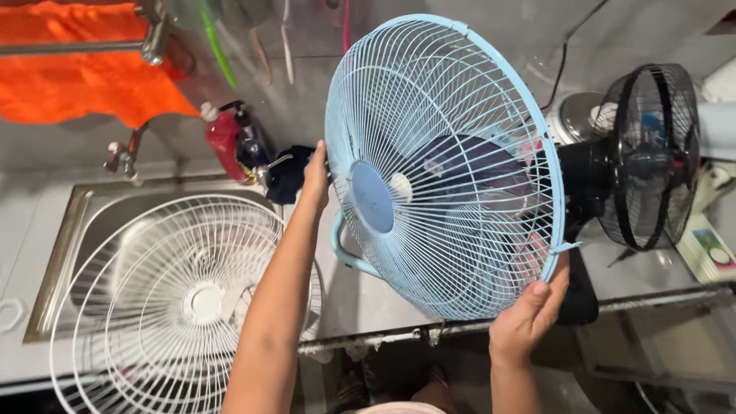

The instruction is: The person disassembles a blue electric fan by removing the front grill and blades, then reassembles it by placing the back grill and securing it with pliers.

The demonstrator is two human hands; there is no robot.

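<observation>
1. A light blue fan grille [445, 165] is held upright and tilted at centre frame, above the counter edge [383, 337].
2. The left hand [316, 178] is clamped on the grille's left rim, fingers wrapped behind it.
3. The right hand [529, 318] is closed on the lower right rim, thumb on the front.
4. A white fan grille [184, 299] lies over the steel sink [73, 230] at lower left.
5. A black fan [648, 157] stands at right.
6. An orange cloth [77, 69] hangs at upper left; bottles [234, 142] stand behind the sink.
</observation>
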